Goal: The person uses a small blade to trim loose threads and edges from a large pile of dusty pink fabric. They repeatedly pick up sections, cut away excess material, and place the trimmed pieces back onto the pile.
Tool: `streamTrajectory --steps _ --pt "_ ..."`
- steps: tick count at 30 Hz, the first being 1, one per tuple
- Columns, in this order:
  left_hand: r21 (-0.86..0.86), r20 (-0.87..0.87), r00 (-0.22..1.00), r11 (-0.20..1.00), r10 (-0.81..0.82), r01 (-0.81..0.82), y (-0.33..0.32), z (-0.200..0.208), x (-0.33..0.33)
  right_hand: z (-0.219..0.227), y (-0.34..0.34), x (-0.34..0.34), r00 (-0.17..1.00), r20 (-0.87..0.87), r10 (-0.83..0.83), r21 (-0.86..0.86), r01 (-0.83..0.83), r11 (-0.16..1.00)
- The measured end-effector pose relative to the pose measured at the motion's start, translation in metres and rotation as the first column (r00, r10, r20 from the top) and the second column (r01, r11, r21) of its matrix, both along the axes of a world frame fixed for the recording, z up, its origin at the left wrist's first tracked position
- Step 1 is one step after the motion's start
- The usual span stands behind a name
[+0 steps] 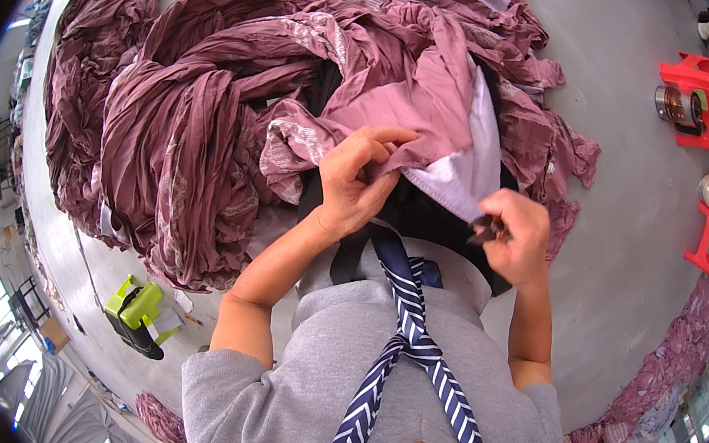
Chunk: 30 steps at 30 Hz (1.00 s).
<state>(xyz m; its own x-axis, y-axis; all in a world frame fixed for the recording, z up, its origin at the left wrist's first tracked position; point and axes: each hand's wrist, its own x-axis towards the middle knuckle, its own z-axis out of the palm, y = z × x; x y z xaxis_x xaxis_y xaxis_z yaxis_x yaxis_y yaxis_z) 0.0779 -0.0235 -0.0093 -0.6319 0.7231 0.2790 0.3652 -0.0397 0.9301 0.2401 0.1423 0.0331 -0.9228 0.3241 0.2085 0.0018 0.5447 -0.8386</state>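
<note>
The left hand [358, 178] pinches a fold of the mauve pleated fabric garment [404, 96] with its pale lilac lining, held up before the chest. The right hand [517, 238] is clenched around a small dark tool [488, 230] at the lining's edge. Beyond, the heaped mauve cloth pile [174, 113] covers the grey concrete floor [635, 218]; red plastic stools [707, 102] stand well apart on the right

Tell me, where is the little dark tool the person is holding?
In the head view, the small dark tool is pinched in the right hand, right of centre, just below the pale lining of the mauve garment that the left hand grips.
</note>
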Motion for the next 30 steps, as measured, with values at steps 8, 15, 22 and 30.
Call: streamTrajectory --steps 8,15,22,30 --pt "-0.123 -0.123 0.987 0.989 -0.102 0.087 -0.012 -0.004 0.011 0.016 -0.013 -0.019 0.995 -0.089 0.038 -0.139 -0.051 0.989" --pt "0.031 -0.4 0.904 0.988 0.153 -0.153 0.011 -0.011 0.003 0.018 -0.014 -0.018 0.994 -0.094 -0.052 -0.075 0.045 0.996" --pt "0.213 0.47 0.882 0.973 -0.026 -0.085 -0.003 0.012 0.002 0.013 -0.027 -0.017 0.961 -0.018 0.275 0.192 -0.266 0.945" --pt "0.179 0.831 0.55 0.978 -0.09 -0.11 -0.005 -0.004 0.006 0.03 -0.011 -0.035 0.988 -0.038 0.147 -0.125 -0.15 0.981"
